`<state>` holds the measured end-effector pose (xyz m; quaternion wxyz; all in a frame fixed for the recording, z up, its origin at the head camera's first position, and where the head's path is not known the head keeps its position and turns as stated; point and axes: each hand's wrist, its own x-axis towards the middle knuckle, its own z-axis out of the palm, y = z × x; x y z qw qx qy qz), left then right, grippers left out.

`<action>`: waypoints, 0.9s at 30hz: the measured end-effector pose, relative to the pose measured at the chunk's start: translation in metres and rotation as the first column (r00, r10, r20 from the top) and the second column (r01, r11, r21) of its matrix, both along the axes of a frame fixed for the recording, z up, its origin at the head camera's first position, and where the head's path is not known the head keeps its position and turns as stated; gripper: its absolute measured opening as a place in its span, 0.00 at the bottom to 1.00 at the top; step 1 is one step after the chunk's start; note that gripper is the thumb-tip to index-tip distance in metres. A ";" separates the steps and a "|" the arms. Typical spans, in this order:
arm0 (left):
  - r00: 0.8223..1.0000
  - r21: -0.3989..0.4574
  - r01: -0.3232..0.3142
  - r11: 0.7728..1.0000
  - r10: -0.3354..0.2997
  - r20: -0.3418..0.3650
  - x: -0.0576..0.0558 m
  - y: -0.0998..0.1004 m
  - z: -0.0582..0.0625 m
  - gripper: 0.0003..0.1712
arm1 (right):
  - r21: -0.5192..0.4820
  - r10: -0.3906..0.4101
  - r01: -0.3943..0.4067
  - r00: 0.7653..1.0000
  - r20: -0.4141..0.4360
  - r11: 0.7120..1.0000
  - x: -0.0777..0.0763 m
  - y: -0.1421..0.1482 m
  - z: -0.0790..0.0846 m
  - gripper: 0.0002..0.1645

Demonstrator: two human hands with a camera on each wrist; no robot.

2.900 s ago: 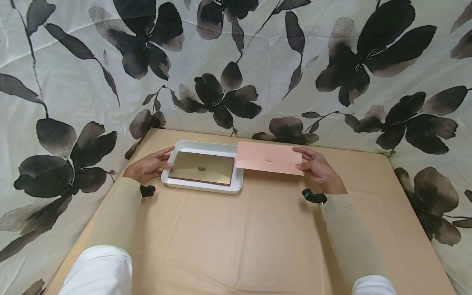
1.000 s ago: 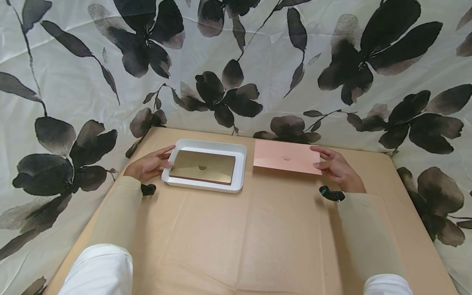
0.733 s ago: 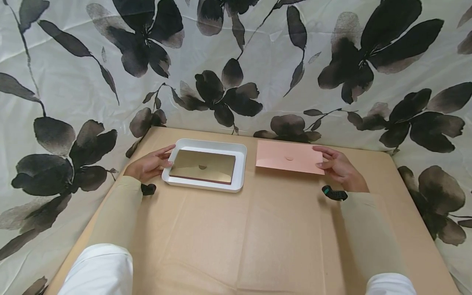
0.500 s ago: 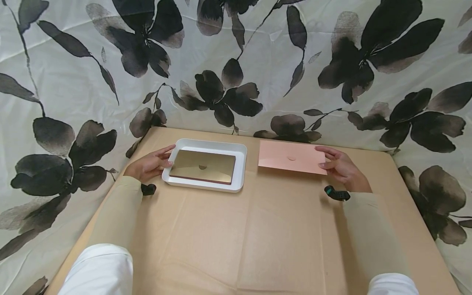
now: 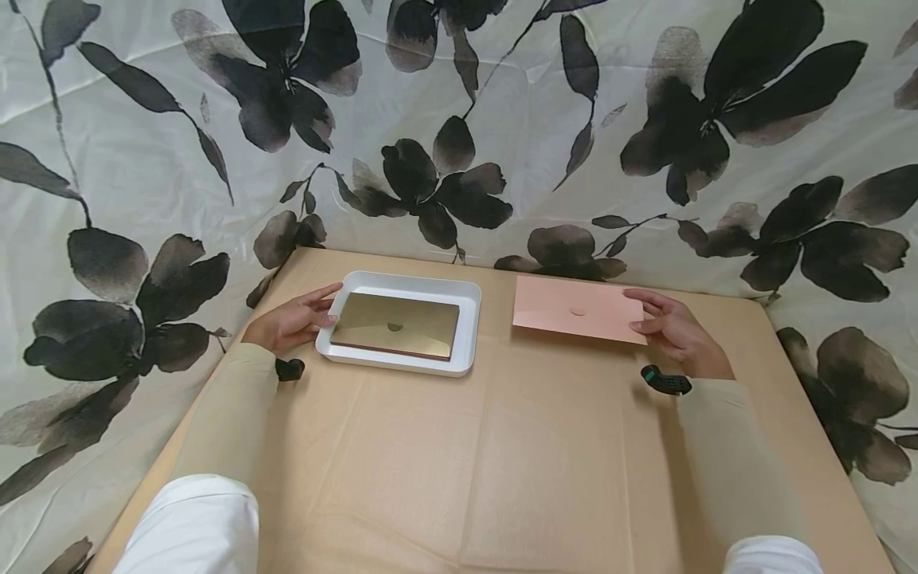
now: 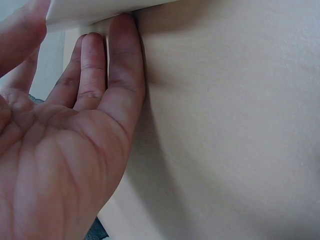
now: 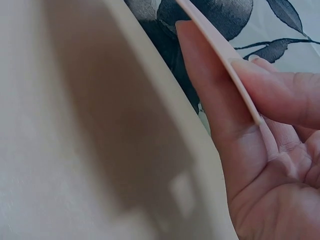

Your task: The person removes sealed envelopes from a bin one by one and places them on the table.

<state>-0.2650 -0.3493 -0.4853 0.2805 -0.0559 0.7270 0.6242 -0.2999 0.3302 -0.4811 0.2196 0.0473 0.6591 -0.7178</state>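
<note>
A white tray (image 5: pixel 393 367) lies at the back left of the table with a gold envelope (image 5: pixel 394 323) in it; a thin reddish edge shows under the gold one. My left hand (image 5: pixel 290 321) holds the tray's left side, and in the left wrist view its thumb and fingers meet the white rim (image 6: pixel 80 12). To the right of the tray, my right hand (image 5: pixel 677 331) pinches the right end of a pink envelope (image 5: pixel 574 309). The right wrist view has this envelope (image 7: pixel 225 55) edge-on between thumb and fingers, above the table with a shadow below.
A tan cover spreads over the table (image 5: pixel 473 462), with faint fold lines. Behind it and at both sides hangs a white cloth (image 5: pixel 531 119) with dark flowers, close to the table's back edge. Dark bands with small devices (image 5: pixel 665 380) sit at both wrists.
My right hand has carried the pink envelope rightward, from overlapping the tray's right rim to a spot well apart from it. The left hand and tray have stayed in place.
</note>
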 end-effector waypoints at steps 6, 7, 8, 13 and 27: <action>1.000 -0.002 -0.001 1.000 0.001 0.008 -0.001 -0.002 -0.001 0.51 | 0.002 0.003 -0.003 1.000 -0.007 1.000 0.000 0.010 -0.003 0.40; 1.000 -0.003 0.002 1.000 -0.002 0.005 0.000 -0.002 -0.001 0.51 | 0.001 0.001 -0.001 1.000 -0.005 1.000 0.000 0.011 -0.002 0.40; 1.000 -0.002 0.001 1.000 -0.001 0.005 -0.001 -0.002 -0.001 0.51 | -0.008 -0.004 0.004 1.000 -0.002 1.000 0.000 0.012 -0.002 0.40; 1.000 0.007 -0.014 1.000 0.014 0.017 -0.001 -0.001 -0.001 0.51 | 0.007 0.002 -0.002 1.000 0.014 1.000 0.000 0.019 -0.002 0.44; 1.000 -0.001 -0.019 1.000 0.020 0.013 0.000 0.000 0.001 0.50 | -0.018 -0.014 0.015 1.000 0.020 1.000 -0.002 0.038 -0.002 0.43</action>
